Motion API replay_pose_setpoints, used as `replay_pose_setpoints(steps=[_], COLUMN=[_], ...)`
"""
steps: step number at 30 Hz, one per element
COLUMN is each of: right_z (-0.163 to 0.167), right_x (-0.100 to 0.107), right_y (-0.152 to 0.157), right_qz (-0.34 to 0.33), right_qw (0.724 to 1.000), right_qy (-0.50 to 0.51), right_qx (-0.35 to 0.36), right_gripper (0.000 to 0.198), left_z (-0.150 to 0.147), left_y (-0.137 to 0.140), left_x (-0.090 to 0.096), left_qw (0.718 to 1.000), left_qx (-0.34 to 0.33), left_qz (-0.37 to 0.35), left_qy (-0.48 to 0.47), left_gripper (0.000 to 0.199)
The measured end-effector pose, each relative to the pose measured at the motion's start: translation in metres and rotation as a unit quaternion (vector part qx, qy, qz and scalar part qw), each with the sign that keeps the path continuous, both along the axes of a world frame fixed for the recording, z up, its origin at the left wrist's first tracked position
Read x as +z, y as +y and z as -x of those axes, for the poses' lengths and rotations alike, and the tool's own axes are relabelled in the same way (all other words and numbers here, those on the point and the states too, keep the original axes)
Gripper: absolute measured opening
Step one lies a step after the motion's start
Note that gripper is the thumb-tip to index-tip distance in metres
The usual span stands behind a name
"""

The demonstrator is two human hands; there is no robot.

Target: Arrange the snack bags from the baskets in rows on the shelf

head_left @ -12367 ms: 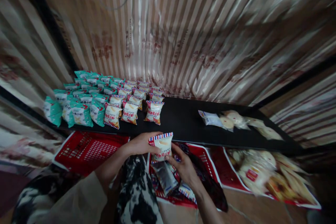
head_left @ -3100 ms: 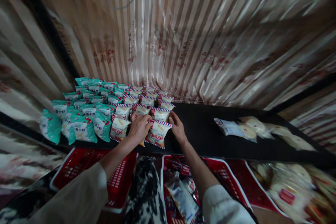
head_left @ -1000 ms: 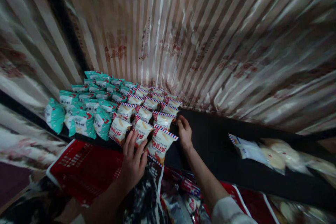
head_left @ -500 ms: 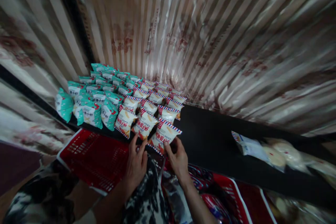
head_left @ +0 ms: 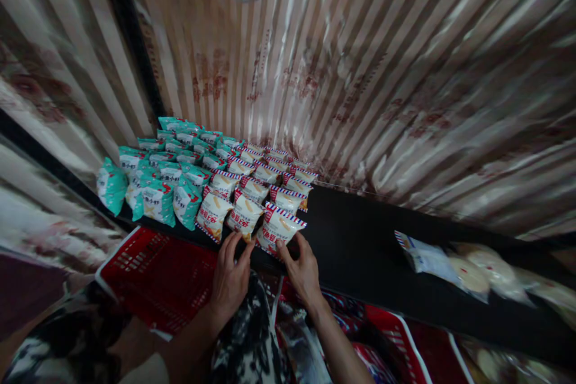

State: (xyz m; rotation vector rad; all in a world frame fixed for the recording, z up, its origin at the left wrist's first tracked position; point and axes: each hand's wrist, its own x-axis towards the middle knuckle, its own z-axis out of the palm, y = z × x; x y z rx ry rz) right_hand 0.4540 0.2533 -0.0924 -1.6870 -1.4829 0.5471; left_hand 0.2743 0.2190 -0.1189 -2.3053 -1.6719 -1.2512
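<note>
My left hand (head_left: 231, 276) has its fingers apart, their tips at the lower edge of a white-and-red snack bag (head_left: 244, 217) in the middle of the front row. My right hand (head_left: 304, 270) grips the lower right side of the front right snack bag (head_left: 278, 229), thumb on its face and fingers at its side. That bag stands upright, leaning a little, on a black shelf (head_left: 355, 240). More white-and-red bags stand in rows behind. To their left are rows of teal snack bags (head_left: 157, 203).
Below the shelf are a red basket (head_left: 166, 279) at left and another red basket (head_left: 396, 336) holding packages at right. Clear packs with pale round contents (head_left: 470, 273) lie on the shelf's right part. A striped, creased sheet (head_left: 288, 72) hangs behind.
The view has shifted slightly. The front right bag, with my right hand on it, has moved slightly left towards its neighbour. My left hand stays at the middle bag's base.
</note>
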Motion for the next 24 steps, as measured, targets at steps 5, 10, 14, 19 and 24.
replay_pose_setpoints(steps=[5,10,14,19,24], right_z=[0.001,-0.001,-0.007,-0.027,-0.041], right_x=[-0.004,-0.012,-0.016,0.010,0.075], right_y=[0.000,-0.001,-0.004,0.012,0.078], right_qz=[-0.032,-0.061,-0.059,-0.126,-0.235], right_qw=[0.999,0.998,0.998,0.991,0.963], right_qy=[-0.024,0.000,0.016,-0.019,-0.118], right_qx=[-0.011,-0.016,-0.006,-0.045,-0.059], right_gripper=[0.069,0.064,0.055,0.041,0.036], left_z=[0.004,0.008,0.013,0.015,0.014], left_y=[0.019,0.046,0.059,0.063,0.063], left_x=[0.008,0.009,0.005,0.000,0.002], left_qw=[0.986,0.954,0.935,0.925,0.927], left_qx=[-0.054,-0.149,-0.179,-0.195,-0.203], left_qz=[-0.114,-0.186,-0.197,-0.200,-0.188], left_qy=[0.105,0.183,0.233,0.259,0.255], left_gripper=[0.043,0.046,0.047,0.046,0.044])
